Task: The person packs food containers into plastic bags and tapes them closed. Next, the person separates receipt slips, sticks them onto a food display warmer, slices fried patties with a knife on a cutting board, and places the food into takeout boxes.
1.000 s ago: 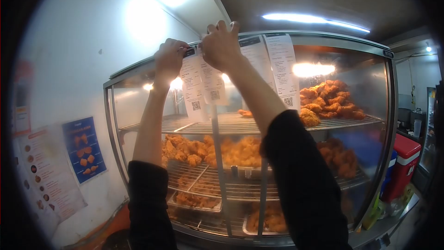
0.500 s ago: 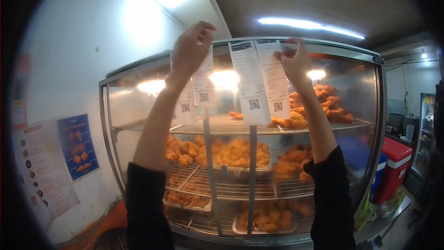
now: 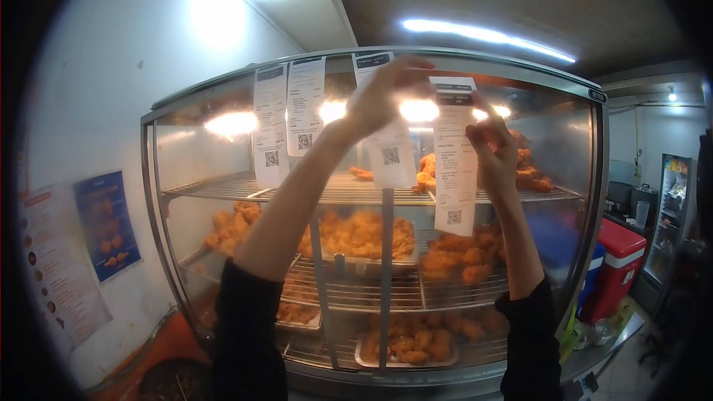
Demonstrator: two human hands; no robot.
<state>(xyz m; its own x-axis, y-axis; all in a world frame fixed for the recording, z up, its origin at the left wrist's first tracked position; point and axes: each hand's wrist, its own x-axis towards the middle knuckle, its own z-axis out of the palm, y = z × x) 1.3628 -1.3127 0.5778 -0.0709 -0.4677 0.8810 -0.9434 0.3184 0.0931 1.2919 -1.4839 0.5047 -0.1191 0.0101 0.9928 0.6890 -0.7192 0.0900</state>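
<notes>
My right hand (image 3: 496, 150) pinches the right edge of a long printed receipt (image 3: 454, 163), held in front of the glass with its top below the metal frame. My left hand (image 3: 375, 100) is raised just left of that receipt, its fingers stretched to the right and blurred, with nothing visible in them. Behind my left hand hangs another receipt (image 3: 391, 157), partly covered by the hand. Farther left, two receipts (image 3: 270, 126) hang from the top edge of the glass display case (image 3: 512, 69).
Fried chicken (image 3: 360, 236) fills trays on the wire shelves inside the lit case. A red cooler (image 3: 618, 249) stands to the right, with a glass-door fridge (image 3: 668, 215) farther back. Posters (image 3: 108, 224) hang on the left wall. A dark pan (image 3: 178, 380) is at the lower left.
My right hand has taken the rightmost receipt off the case's top edge and lowered it. My left hand has moved right, from the left receipts towards the one in my right hand.
</notes>
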